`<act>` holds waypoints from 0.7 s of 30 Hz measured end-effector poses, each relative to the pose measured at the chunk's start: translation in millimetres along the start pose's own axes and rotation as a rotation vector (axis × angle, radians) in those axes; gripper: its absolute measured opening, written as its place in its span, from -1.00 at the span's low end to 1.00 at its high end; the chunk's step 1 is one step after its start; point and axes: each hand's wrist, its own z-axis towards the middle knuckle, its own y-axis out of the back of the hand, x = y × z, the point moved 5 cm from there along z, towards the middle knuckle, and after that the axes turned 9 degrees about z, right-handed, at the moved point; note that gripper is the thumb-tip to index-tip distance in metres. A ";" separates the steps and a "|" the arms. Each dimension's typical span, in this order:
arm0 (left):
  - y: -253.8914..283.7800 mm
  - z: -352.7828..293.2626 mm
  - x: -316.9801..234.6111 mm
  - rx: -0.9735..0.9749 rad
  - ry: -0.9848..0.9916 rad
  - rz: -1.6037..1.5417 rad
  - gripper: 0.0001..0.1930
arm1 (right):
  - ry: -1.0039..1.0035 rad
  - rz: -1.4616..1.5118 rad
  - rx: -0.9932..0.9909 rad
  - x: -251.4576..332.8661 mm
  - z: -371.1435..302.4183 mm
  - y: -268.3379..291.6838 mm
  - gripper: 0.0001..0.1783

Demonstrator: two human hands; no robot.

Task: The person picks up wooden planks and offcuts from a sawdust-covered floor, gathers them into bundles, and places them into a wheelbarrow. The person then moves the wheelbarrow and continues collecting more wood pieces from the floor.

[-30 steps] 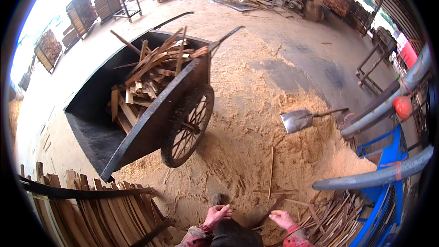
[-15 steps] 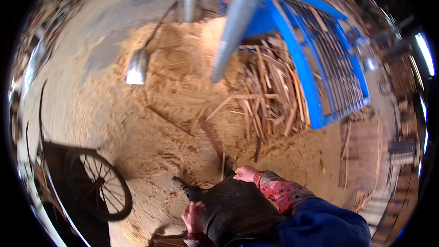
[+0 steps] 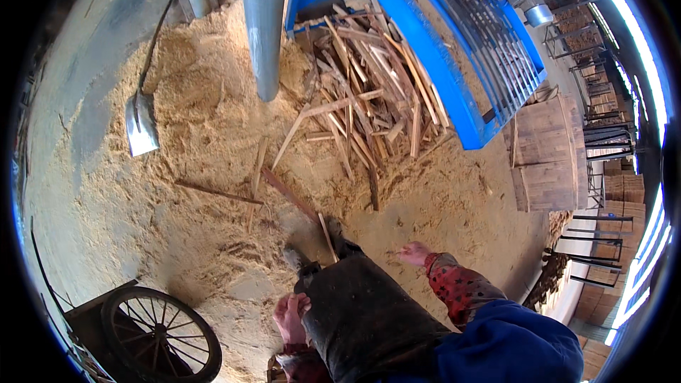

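My left hand (image 3: pixel 291 317) is beside my left thigh, its fingers loosely curled in, with nothing visible in them. Out past my right leg, my right hand (image 3: pixel 413 253) hangs over the sawdust floor, fingers pointing left and partly stretched; I see nothing held. A dark apron (image 3: pixel 365 319) covers my legs between the two hands. Just in front of my shoes lie a thin pale wood strip (image 3: pixel 327 237) and a reddish-brown board (image 3: pixel 289 194). Farther ahead, a heap of wood offcuts (image 3: pixel 369 92) rests under and beside a blue slatted machine (image 3: pixel 454 92).
A shovel (image 3: pixel 140 124) lies on the sawdust (image 3: pixel 191 85) at far left. A grey pipe (image 3: pixel 264 35) comes down ahead of me. A spoked cart wheel (image 3: pixel 162 333) stands at near left. On the right are wooden panels (image 3: pixel 546 152) and, beyond, metal racks (image 3: pixel 596 241).
My view has turned rightward, so the machine, heap and shovel sit farther left. My right hand has moved outward from the apron. The left hand stays beside my thigh.
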 end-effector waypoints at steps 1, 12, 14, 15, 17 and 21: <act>6.8 7.4 -1.4 0.005 -0.005 0.011 -0.80 | -0.059 0.014 0.032 5.5 -8.3 -3.5 -0.57; 10.5 108.6 52.0 0.095 0.064 0.222 -0.84 | -0.097 0.114 0.135 12.4 56.6 -51.2 -0.59; -2.4 134.5 73.5 0.078 0.072 0.256 -0.82 | -0.100 0.133 0.156 24.5 83.7 -54.5 -0.54; -10.0 151.0 82.9 0.073 0.069 0.275 -0.81 | -0.084 0.139 0.150 22.3 100.8 -57.3 -0.54; -22.0 184.3 103.2 0.071 0.070 0.313 -0.79 | -0.053 0.132 0.145 6.5 137.1 -63.9 -0.54; -6.7 258.1 132.4 -0.095 -0.067 0.558 -0.76 | 0.004 -0.060 0.233 -10.6 208.1 -94.7 -0.45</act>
